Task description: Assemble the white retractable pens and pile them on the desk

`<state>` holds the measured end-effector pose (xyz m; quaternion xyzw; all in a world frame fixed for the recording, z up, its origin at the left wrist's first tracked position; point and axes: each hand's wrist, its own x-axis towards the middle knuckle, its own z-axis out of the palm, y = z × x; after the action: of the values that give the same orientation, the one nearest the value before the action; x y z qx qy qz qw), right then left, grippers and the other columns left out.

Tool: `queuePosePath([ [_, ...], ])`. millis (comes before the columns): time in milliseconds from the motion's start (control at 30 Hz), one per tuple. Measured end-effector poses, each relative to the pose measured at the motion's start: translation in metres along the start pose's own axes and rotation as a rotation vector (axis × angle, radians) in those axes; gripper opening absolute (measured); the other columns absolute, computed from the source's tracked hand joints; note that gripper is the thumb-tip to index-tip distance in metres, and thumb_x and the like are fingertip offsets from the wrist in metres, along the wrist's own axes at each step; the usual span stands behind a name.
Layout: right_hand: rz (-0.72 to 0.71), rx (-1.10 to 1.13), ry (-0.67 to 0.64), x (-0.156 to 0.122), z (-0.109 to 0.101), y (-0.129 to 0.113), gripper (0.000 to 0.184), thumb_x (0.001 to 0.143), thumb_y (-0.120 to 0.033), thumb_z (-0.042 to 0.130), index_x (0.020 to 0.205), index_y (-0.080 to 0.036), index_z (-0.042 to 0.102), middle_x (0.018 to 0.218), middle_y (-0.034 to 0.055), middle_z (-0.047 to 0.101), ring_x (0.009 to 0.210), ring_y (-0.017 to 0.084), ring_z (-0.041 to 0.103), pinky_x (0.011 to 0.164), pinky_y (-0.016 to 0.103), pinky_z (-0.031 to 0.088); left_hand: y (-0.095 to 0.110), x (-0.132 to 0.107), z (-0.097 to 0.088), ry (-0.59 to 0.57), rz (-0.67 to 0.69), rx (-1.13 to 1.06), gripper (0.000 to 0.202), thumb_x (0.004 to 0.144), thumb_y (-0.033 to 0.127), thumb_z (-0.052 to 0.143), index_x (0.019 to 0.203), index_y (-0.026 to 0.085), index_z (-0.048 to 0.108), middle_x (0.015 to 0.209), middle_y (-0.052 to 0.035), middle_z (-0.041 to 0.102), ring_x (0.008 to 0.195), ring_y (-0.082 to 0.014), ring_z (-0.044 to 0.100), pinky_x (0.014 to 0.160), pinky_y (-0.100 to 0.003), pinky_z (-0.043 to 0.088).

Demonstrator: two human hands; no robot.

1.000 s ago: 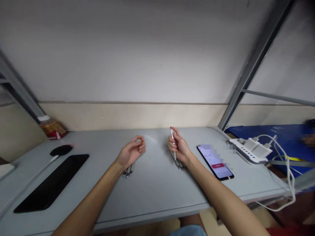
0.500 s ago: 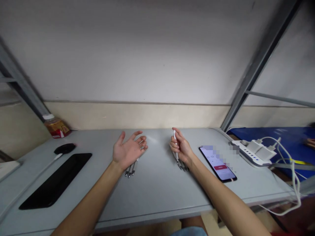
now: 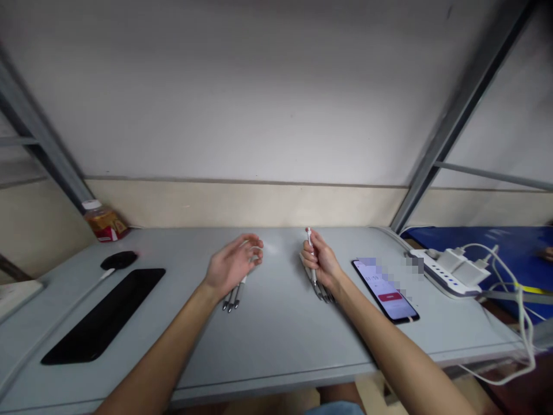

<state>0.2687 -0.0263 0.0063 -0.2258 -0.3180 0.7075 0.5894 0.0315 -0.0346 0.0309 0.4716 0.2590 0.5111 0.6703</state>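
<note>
My left hand (image 3: pixel 232 266) rests palm up on the grey table (image 3: pixel 268 340), its fingers loosely curled and the thumb apart from the fingertips. Under it lie three grey-and-white pens (image 3: pixel 232 300), side by side, their tips pointing towards me. My right hand (image 3: pixel 322 264) is a fist around a white pen (image 3: pixel 309 235) held upright, its top sticking out above the fingers. Beneath that hand more pens (image 3: pixel 323 294) lie on the table, partly hidden by the wrist.
A lit phone (image 3: pixel 386 291) lies right of my right hand. Beyond it sits a white power strip (image 3: pixel 449 268) with chargers and trailing cables. At the left are a black pad (image 3: pixel 103 314), a black mouse (image 3: pixel 118 260) and a jar (image 3: pixel 103 222). A slanted metal post (image 3: pixel 458 115) rises at the right.
My left hand opened wide from a pinch, then curled its fingers partway in again. My right hand has kept its grip on the upright pen.
</note>
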Motion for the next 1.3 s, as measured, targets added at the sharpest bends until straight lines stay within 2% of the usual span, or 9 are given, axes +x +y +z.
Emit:
queuePosePath([
  [100, -0.010, -0.015, 0.015, 0.001, -0.001, -0.001, 0.031, 0.081, -0.031, 0.065, 0.106, -0.029, 0.048, 0.058, -0.0091, 0.041, 0.039, 0.005, 0.023, 0.035, 0.013, 0.012, -0.013, 0.005, -0.008, 0.191, 0.182, 0.656, 0.020, 0.074, 0.033, 0.064, 0.089, 0.020, 0.061, 0.087, -0.0052, 0.057, 0.082, -0.0202, 0.051, 0.076, -0.032, 0.041],
  [200, -0.001, -0.066, -0.010, 0.002, -0.002, -0.002, 0.033, 0.081, -0.033, 0.063, 0.112, -0.028, 0.052, 0.060, -0.0066, 0.047, 0.041, 0.006, 0.031, 0.036, 0.014, 0.021, -0.021, 0.004, -0.014, 0.297, 0.366, 1.272, 0.011, 0.074, 0.023, 0.060, 0.084, 0.020, 0.061, 0.093, -0.0086, 0.057, 0.096, -0.0278, 0.048, 0.084, -0.039, 0.036],
  [300, 0.004, -0.158, 0.008, 0.003, -0.003, -0.002, 0.037, 0.078, -0.028, 0.064, 0.114, -0.025, 0.055, 0.067, -0.0030, 0.054, 0.048, 0.008, 0.044, 0.043, 0.018, 0.038, -0.024, 0.001, -0.017, 0.354, 0.353, 1.640, 0.010, 0.078, 0.023, 0.053, 0.084, 0.019, 0.059, 0.097, -0.0128, 0.056, 0.100, -0.0331, 0.045, 0.083, -0.044, 0.034],
  [400, -0.008, -0.327, 0.037, 0.002, -0.005, -0.001, 0.035, 0.075, -0.026, 0.065, 0.109, -0.022, 0.059, 0.075, 0.0005, 0.060, 0.059, 0.012, 0.054, 0.055, 0.024, 0.046, -0.025, 0.000, -0.021, 0.361, 0.271, 1.839, 0.012, 0.079, 0.025, 0.050, 0.083, 0.018, 0.059, 0.097, -0.0145, 0.055, 0.099, -0.0342, 0.045, 0.079, -0.044, 0.034],
  [567, -0.229, -0.803, 0.082, 0.006, -0.014, 0.003, 0.024, 0.073, -0.026, 0.065, 0.097, -0.021, 0.064, 0.075, 0.0005, 0.060, 0.071, 0.016, 0.056, 0.065, 0.027, 0.044, -0.028, 0.000, -0.023, 0.318, 0.208, 1.959, 0.015, 0.079, 0.029, 0.050, 0.081, 0.017, 0.059, 0.100, -0.0161, 0.055, 0.099, -0.0345, 0.044, 0.076, -0.043, 0.035],
  [733, -0.428, -1.227, 0.149, 0.008, -0.021, 0.009, 0.020, 0.071, -0.023, 0.069, 0.091, -0.024, 0.070, 0.096, 0.0055, 0.061, 0.095, 0.022, 0.052, 0.083, 0.035, 0.037, -0.029, -0.002, -0.019, 0.264, 0.200, 1.940, 0.021, 0.081, 0.033, 0.051, 0.070, 0.017, 0.058, 0.101, -0.0150, 0.055, 0.101, -0.0323, 0.044, 0.079, -0.042, 0.034],
  [967, -0.217, -1.834, 0.073, -0.001, -0.017, 0.014, 0.029, 0.076, -0.031, 0.068, 0.104, -0.025, 0.070, 0.122, 0.0097, 0.055, 0.113, 0.029, 0.040, 0.091, 0.043, 0.024, -0.029, -0.006, -0.013, 0.233, 0.169, 1.960, 0.023, 0.080, 0.037, 0.051, 0.071, 0.017, 0.059, 0.106, -0.0131, 0.054, 0.105, -0.0314, 0.043, 0.080, -0.043, 0.034],
  [1067, -0.193, -1.885, 0.036, -0.003, -0.015, 0.011, 0.037, 0.079, -0.035, 0.066, 0.114, -0.028, 0.066, 0.125, 0.0088, 0.053, 0.113, 0.027, 0.041, 0.091, 0.041, 0.024, -0.028, -0.007, -0.012, 0.213, 0.136, 1.964, 0.024, 0.079, 0.037, 0.050, 0.068, 0.017, 0.059, 0.105, -0.0125, 0.055, 0.104, -0.0311, 0.043, 0.079, -0.043, 0.034],
  [1300, -0.158, -1.916, 0.005, -0.001, -0.018, 0.006, 0.030, 0.083, -0.031, 0.061, 0.112, -0.027, 0.067, 0.121, 0.0076, 0.057, 0.111, 0.027, 0.045, 0.089, 0.040, 0.026, -0.030, -0.005, -0.011, 0.173, 0.145, 1.907, 0.022, 0.077, 0.032, 0.052, 0.062, 0.018, 0.056, 0.101, -0.0100, 0.057, 0.101, -0.0296, 0.045, 0.076, -0.042, 0.034],
])
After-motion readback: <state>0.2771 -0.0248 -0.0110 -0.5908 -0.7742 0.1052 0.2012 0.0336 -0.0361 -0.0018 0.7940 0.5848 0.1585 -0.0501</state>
